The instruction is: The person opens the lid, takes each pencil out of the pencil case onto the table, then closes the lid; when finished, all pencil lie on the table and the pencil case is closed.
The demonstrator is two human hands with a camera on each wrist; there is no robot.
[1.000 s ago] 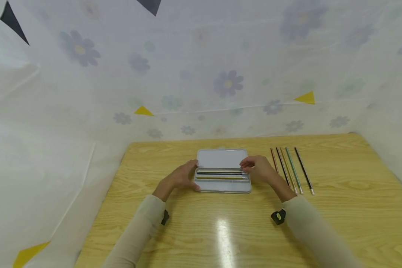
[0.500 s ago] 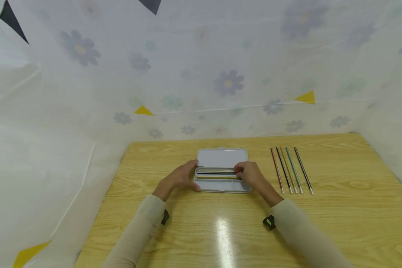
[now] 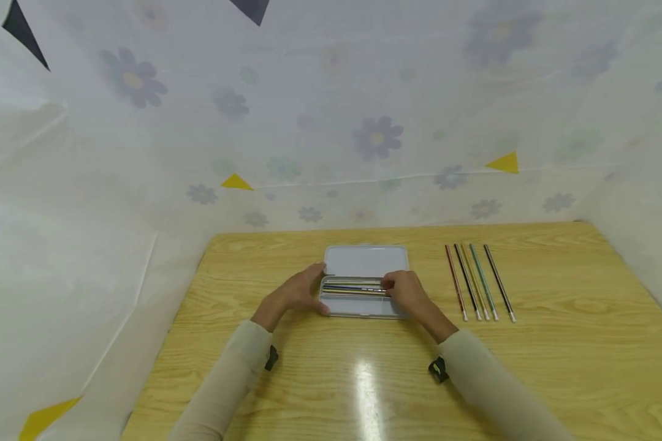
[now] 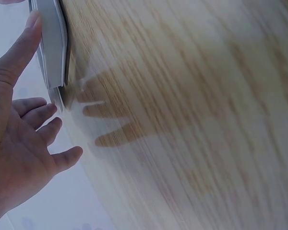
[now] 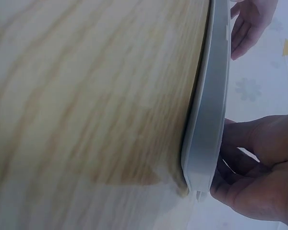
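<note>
One open pencil case (image 3: 364, 264), five loose pencils (image 3: 477, 282) beside it; left hand (image 3: 298, 293) spread on its end, right hand (image 3: 405, 291) pinching pencils inside, visible only from the head view.

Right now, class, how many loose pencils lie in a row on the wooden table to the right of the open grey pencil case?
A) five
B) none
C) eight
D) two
A: five thin loose pencils lie side by side on the wooden table, apart from the open grey pencil case.
</note>
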